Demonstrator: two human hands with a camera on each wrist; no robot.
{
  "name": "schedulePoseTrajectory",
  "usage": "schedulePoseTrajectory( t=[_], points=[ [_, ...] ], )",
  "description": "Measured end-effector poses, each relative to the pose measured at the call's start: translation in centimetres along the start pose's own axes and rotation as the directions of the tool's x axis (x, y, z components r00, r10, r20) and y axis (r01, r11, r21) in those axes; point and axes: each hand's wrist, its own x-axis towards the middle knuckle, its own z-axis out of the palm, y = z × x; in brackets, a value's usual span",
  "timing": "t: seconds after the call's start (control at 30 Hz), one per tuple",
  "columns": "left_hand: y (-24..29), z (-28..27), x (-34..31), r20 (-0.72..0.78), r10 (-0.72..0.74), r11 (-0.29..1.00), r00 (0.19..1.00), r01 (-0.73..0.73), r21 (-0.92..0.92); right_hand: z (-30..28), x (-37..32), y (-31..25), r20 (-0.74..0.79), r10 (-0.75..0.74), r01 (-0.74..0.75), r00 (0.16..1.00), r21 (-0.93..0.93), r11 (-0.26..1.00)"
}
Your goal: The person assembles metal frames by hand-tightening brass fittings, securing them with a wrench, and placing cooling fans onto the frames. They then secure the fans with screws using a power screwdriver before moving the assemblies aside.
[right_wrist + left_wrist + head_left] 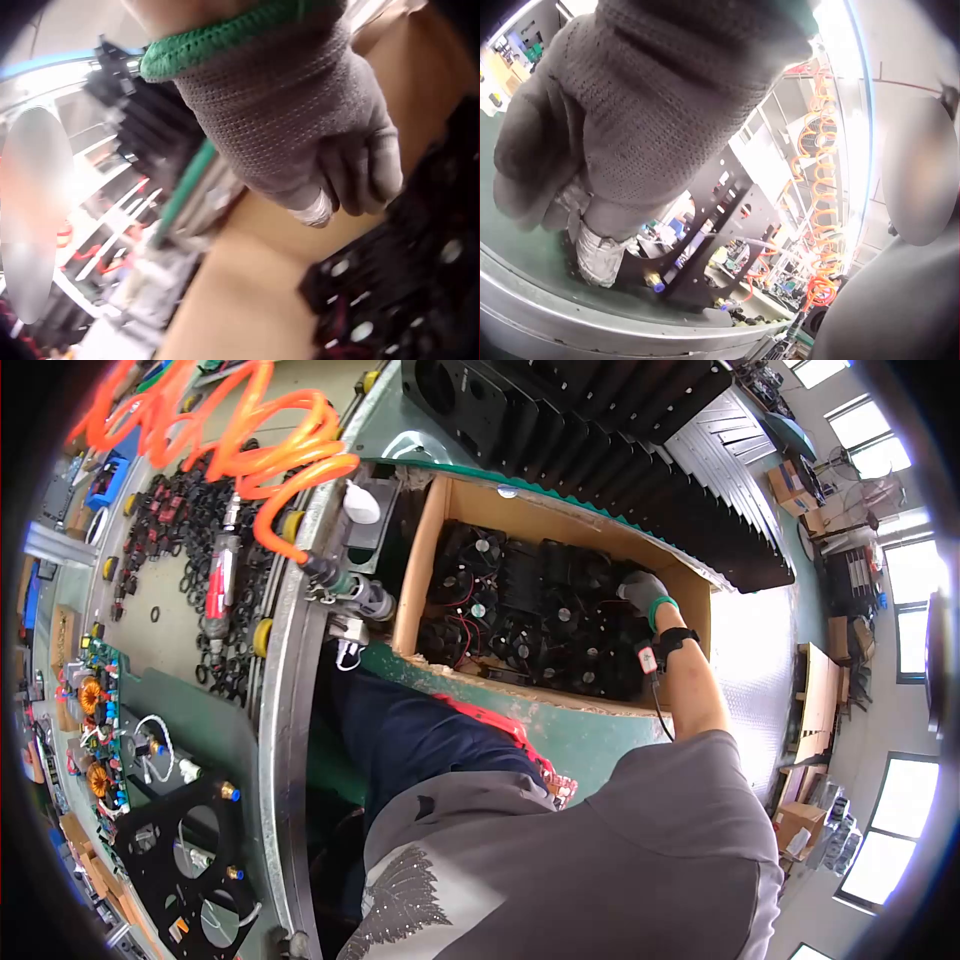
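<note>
- A person in a gray shirt point(600, 840) leans over a workshop desk point(285, 780) edged in metal.
- The left hand point(667, 112), gloved and with a taped fingertip, hangs near a black cut-out plate point(735, 225), its fingers loosely bent and nothing seen in its hold.
- The plate, fitted with blue-tipped brass fittings point(231, 792), has large round openings.
- A cardboard box point(425, 565) holds black fans point(520, 585), packed close together, some with red wires showing.
- The right hand point(645, 593), in a gray glove with a green cuff, reaches inside the box at the fans, fingers relaxed and bent downward, no item visible in them; whether they touch a fan is unclear.
- A red-and-silver tool point(220, 590) lies among small black rings point(190, 530), near an orange coiled hose point(275, 460).
- Alongside the box, black metal panels point(600, 460) stand in a closely spaced row.
- Bright windows point(895, 830) line the far wall.
</note>
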Motion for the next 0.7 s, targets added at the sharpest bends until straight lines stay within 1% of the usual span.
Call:
schedulePoseTrajectory(
  t=[0.03, 0.07, 0.13, 0.17, 0.2, 0.23, 0.27, 0.3, 0.33, 0.4, 0.43, 0.47, 0.5, 0.53, 0.57, 0.6, 0.63, 0.67, 0.7],
  points=[
    [1.5, 0.6, 1.0, 0.011, -0.005, 1.0, 1.0, 0.005, 0.006, 0.7, 1.7, 1.5, -0.049, -0.006, 0.002, 0.999, -0.09, 0.996],
    [3.1, 1.0, 2.1, 0.044, 0.044, 0.997, 0.998, -0.047, 0.056, 1.8, 3.6, 2.7, -0.043, 0.004, -0.008, 0.999, -0.093, 0.996],
    [6.2, 2.1, 4.3, 0.113, 0.137, 0.978, 0.984, -0.152, 0.145, 3.2, 6.0, 3.3, -0.178, -0.021, 0.008, 0.984, -0.075, 0.997],
    [7.7, 2.8, 5.3, 0.148, 0.179, 0.962, 0.973, -0.204, 0.181, 3.9, 6.6, 2.4, -0.173, -0.019, 0.005, 0.985, -0.08, 0.997],
    [9.2, 3.5, 6.2, 0.182, 0.215, 0.944, 0.96, -0.252, 0.215, 5.2, 7.3, 0.9, -0.205, 0.063, -0.078, 0.977, -0.062, 0.995],
    [10.3, 4.5, 7.3, 0.18, 0.204, 0.946, 0.962, -0.241, 0.217, 6.4, 7.9, -0.7, -0.234, 0.143, -0.156, 0.962, -0.041, 0.987],
    [11.1, 5.6, 8.6, 0.15, 0.295, 0.92, 0.944, -0.323, 0.223, 7.7, 8.3, -2.1, -0.221, 0.138, -0.151, 0.965, -0.045, 0.987],
    [12.3, 6.2, 9.7, 0.121, 0.384, 0.885, 0.915, -0.402, 0.236, 8.9, 8.6, -3.4, -0.239, 0.187, -0.211, 0.953, -0.077, 0.975],
    [14.4, 6.7, 10.4, 0.121, 0.375, 0.886, 0.919, -0.393, 0.245, 9.7, 8.8, -4.3, -0.261, 0.236, -0.27, 0.936, -0.106, 0.957],
    [19.4, 8.2, 11.8, 0.26, 0.474, 0.788, 0.841, -0.537, 0.3, 9.7, 8.9, -5.3, -0.254, 0.254, -0.287, 0.933, -0.101, 0.953],
    [21.4, 8.9, 12.6, 0.265, 0.474, 0.785, 0.84, -0.539, 0.305, 9.4, 8.6, -5.8, -0.259, 0.272, -0.305, 0.927, -0.096, 0.947],
    [23.0, 9.7, 13.4, 0.305, 0.562, 0.722, 0.769, -0.636, 0.272, 9.2, 7.7, -6.3, -0.253, 0.28, -0.312, 0.926, -0.094, 0.945],
    [24.7, 10.6, 14.0, 0.341, 0.645, 0.648, 0.684, -0.726, 0.232, 8.7, 6.4, -7.0, -0.268, 0.146, -0.169, 0.952, -0.068, 0.983],
    [26.4, 11.4, 14.6, 0.349, 0.65, 0.64, 0.675, -0.734, 0.228, 7.8, 4.7, -8.0, -0.294, 0.01, -0.024, 0.956, -0.045, 0.999],
    [28.2, 12.4, 15.0, 0.42, 0.582, 0.728, 0.697, -0.676, 0.113, 6.2, 1.3, -9.9, -0.286, -0.172, 0.17, 0.943, -0.032, 0.985],
    [30.0, 13.6, 15.3, 0.502, 0.515, 0.802, 0.695, -0.598, 0.005, 4.8, -2.8, -11.7, -0.284, -0.341, 0.35, 0.896, -0.022, 0.937],
    [31.5, 15.2, 15.4, 0.541, 0.497, 0.851, 0.679, -0.502, -0.152, 4.6, -5.6, -12.6, -0.312, -0.535, 0.527, 0.785, -0.118, 0.842],
    [32.4, 17.1, 15.9, 0.536, 0.534, 0.84, 0.653, -0.479, -0.254, 2.8, -9.8, -14.2, -0.274, -0.672, 0.689, 0.688, -0.044, 0.723],
    [33.2, 18.8, 16.3, 0.528, 0.568, 0.823, 0.631, -0.448, -0.35, 2.6, -12.6, -14.8, -0.257, -0.72, 0.725, 0.644, -0.095, 0.682]
  ],
)
